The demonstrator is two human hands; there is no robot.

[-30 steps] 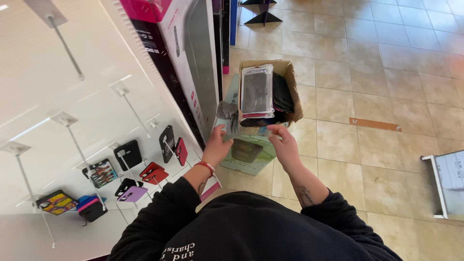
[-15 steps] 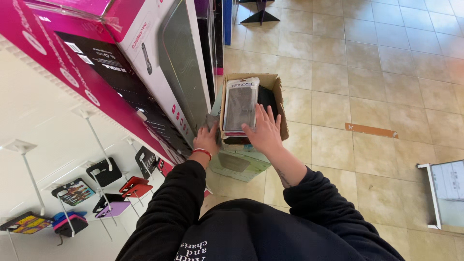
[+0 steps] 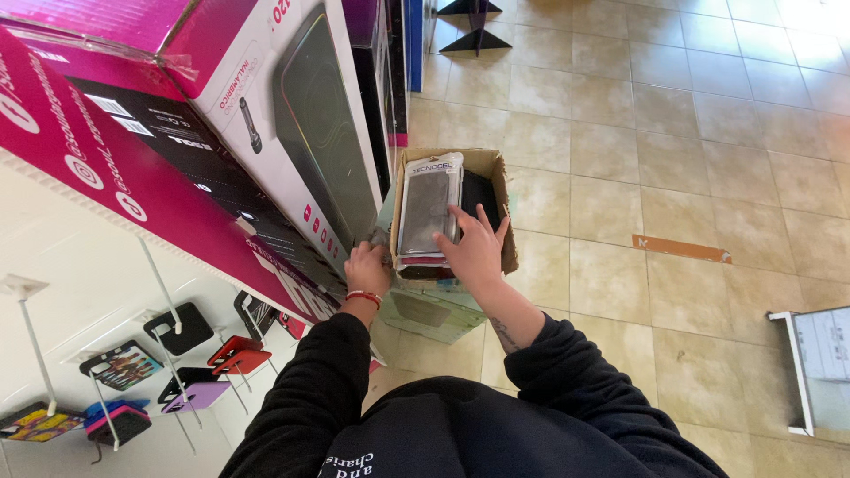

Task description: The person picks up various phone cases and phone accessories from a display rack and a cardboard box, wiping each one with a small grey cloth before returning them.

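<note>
Tan floor tiles (image 3: 673, 133) spread out below, with big pink-and-white boxed goods (image 3: 221, 115) stacked along the wall at left. Between them sits an open cardboard box (image 3: 506, 212), packed with flat packaged phone cases standing on edge. Left hand (image 3: 367, 268) grips the box's near left corner, fingers curled around the edge. Right hand (image 3: 475, 250) lies spread across the packs, fingertips on a clear-fronted grey case pack (image 3: 428, 208) at the front of the stack. That pack's long axis runs away from the person, its printed header at the far end. More cases hang on white wall hooks (image 3: 159, 283) lower left.
</note>
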